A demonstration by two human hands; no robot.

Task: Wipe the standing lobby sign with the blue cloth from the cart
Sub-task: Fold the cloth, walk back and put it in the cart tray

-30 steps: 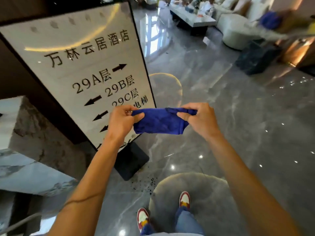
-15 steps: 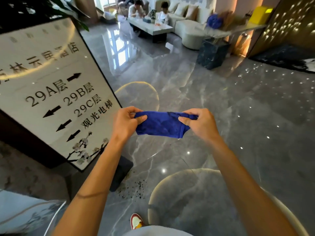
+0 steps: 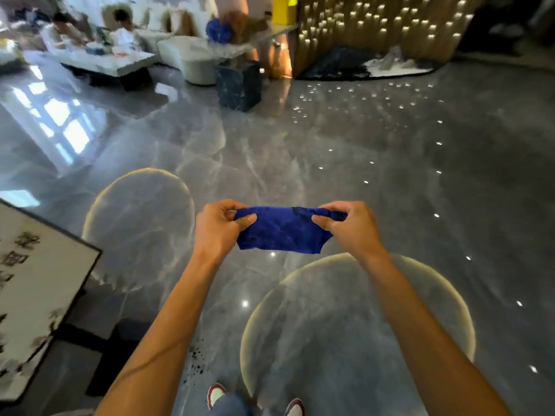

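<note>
A folded blue cloth (image 3: 285, 231) hangs stretched between both hands at chest height over the floor. My left hand (image 3: 217, 231) pinches its left end and my right hand (image 3: 350, 228) pinches its right end. The standing lobby sign (image 3: 36, 292), a white panel with black characters in a dark frame, leans at the far left edge, only its lower right part in view. Its dark base (image 3: 117, 355) sits on the floor beside my left forearm. The cloth is well to the right of the sign and does not touch it.
Glossy grey marble floor (image 3: 300, 151) with round inlays spreads ahead. A dark stone block (image 3: 238, 85), a low table (image 3: 108, 63) with seated people and white sofas stand at the back. A lit gold wall (image 3: 375, 28) rises at the back right.
The view has swung right, so the sign slid from the centre left to the left edge. Both hands keep the same hold on the blue cloth.
</note>
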